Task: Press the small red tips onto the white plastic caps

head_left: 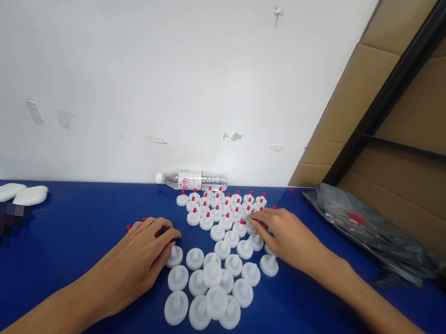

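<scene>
Many round white plastic caps with a nozzle [176,307] stand in a loose spread on the blue table. Toward the back, several of them carry small red tips [207,215] on their nozzles; those nearer to me are bare. My right hand [276,229] reaches in from the right, thumb and forefinger pinched at a white nozzle cap among the back rows. Curled low at the left edge of the spread, my left hand [141,255] covers a few loose red tips [128,228]. Its fingertips are partly hidden, and anything between them does not show.
A clear plastic bottle [193,180] lies against the white wall behind the caps. At the far right rests a crumpled grey plastic bag [365,229]. Two white rounded objects [31,195] sit at the left, beside a blurred-out area. Cardboard [438,116] and a black frame stand right.
</scene>
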Motion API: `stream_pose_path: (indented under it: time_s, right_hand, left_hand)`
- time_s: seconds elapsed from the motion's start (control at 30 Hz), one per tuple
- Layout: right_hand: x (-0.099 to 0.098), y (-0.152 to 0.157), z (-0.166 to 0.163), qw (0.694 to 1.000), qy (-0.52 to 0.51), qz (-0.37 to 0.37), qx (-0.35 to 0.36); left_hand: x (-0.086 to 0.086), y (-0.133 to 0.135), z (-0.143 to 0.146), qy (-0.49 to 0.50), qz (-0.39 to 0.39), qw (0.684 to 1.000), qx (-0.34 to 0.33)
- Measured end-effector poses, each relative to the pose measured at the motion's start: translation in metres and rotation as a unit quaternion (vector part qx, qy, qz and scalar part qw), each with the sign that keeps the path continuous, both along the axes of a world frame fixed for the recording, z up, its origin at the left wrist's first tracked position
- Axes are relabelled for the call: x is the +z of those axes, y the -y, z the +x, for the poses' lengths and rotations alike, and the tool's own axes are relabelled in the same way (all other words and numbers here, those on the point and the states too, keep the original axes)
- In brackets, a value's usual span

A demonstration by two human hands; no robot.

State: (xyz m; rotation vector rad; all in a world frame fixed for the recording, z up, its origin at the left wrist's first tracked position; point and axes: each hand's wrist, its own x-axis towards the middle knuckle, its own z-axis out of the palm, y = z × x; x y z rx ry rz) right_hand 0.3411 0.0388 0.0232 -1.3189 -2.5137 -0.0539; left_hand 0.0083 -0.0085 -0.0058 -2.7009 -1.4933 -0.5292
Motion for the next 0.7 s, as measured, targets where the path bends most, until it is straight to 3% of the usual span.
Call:
stream_pose_path:
  time_s: [0.7]
  right_hand:
    - [-0.0056,-0.0028,0.0018,1.000,0.007,-0.009,0.001]
  left_hand:
    - [-0.0018,-0.0008,0.0018,-0.001,0.006,1.000,-0.006]
